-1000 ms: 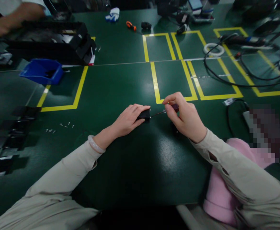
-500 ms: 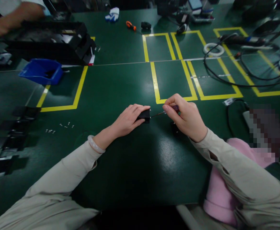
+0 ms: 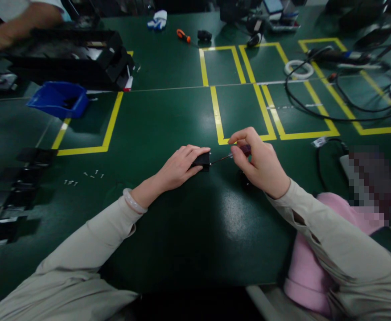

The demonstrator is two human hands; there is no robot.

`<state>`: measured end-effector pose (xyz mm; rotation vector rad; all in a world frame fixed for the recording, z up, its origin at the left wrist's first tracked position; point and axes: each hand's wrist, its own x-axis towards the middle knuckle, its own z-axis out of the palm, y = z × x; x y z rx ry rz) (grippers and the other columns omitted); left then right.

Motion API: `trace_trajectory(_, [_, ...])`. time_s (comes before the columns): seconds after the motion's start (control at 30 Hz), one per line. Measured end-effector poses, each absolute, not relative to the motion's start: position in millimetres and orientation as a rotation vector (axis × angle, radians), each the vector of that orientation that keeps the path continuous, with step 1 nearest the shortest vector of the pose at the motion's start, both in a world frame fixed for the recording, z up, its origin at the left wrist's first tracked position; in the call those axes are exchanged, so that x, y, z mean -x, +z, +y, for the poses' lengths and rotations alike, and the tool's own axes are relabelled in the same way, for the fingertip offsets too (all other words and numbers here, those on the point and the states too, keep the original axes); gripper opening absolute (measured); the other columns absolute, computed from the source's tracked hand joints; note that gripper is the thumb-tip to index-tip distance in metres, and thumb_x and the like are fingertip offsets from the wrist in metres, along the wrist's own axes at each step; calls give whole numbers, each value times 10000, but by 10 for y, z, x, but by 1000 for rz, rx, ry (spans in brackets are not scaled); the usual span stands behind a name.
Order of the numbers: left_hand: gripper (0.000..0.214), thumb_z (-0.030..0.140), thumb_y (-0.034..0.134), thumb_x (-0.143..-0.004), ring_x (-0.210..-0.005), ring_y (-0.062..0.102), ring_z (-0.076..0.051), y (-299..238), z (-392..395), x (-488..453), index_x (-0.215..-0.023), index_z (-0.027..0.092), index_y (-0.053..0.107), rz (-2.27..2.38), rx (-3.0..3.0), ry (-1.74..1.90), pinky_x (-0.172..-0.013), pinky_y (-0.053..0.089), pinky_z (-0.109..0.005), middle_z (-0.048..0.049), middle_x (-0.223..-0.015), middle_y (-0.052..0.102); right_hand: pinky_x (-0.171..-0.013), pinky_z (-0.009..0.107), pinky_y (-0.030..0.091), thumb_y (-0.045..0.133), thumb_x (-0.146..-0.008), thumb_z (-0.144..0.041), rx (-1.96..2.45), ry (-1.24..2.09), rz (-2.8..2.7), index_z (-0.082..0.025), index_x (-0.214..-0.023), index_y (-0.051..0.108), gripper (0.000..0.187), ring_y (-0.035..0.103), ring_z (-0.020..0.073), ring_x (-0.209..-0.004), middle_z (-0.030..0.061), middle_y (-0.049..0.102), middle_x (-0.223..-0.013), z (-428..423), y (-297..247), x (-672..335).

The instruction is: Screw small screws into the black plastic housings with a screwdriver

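My left hand (image 3: pixel 178 167) lies closed over a small black box (image 3: pixel 202 160) and presses it onto the green table (image 3: pixel 168 120). My right hand (image 3: pixel 260 162) pinches a small screwdriver (image 3: pixel 230 155) with a dark reddish handle. Its thin metal shaft runs left and its tip meets the right end of the box. Most of the box is hidden under my left fingers.
Several small screws (image 3: pixel 81 177) lie at the left, beside black parts (image 3: pixel 11 196). A blue bin (image 3: pixel 59 99) and a black tray (image 3: pixel 71 55) stand at the back left, near another person's arm (image 3: pixel 14 24). Cables (image 3: pixel 335 89), a tape roll (image 3: pixel 298 68) and an orange tool (image 3: pixel 183 36) lie further back.
My right fingers have shifted slightly on the screwdriver handle, with the index finger lifting. The left hand and the box have not moved.
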<state>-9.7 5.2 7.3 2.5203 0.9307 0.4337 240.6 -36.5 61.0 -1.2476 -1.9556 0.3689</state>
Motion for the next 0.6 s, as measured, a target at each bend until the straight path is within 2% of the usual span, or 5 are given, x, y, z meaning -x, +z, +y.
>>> trace_trajectory(0.13, [479, 371, 459, -1043, -1254, 521, -277, 80, 52, 95, -1486, 192, 429, 933, -2517, 429, -1094, 426, -470, -128, -1399, 556, -572, 257, 415, 544, -964, -346, 1275, 391, -1961, -210, -933, 575, 143, 628, 129, -594, -7, 653, -707, -360, 604, -2409])
trace_trajectory(0.3, [478, 362, 464, -1043, -1244, 522, -275, 95, 51, 95, -1486, 186, 431, 925, -2517, 434, -1087, 430, -463, -129, -1395, 559, -581, 253, 431, 513, -938, -238, 1259, 411, -1946, -206, -999, 562, 85, 612, 120, -593, -9, 644, -728, -364, 610, -2403])
trace_trajectory(0.47, [481, 367, 464, -1044, -1233, 527, -275, 88, 52, 94, -1488, 184, 433, 928, -2525, 438, -1078, 435, -461, -128, -1386, 560, -568, 245, 410, 538, -973, -348, 1247, 392, -1961, -207, -930, 572, 151, 607, 113, -580, -16, 641, -687, -364, 601, -2406])
trace_trajectory(0.6, [476, 356, 465, -1044, -1250, 521, -277, 80, 55, 92, -1486, 182, 427, 925, -2535, 429, -1088, 427, -467, -127, -1397, 558, -581, 242, 430, 507, -964, -259, 1231, 372, -1954, -193, -995, 580, 103, 620, 115, -604, -3, 649, -746, -363, 595, -2407])
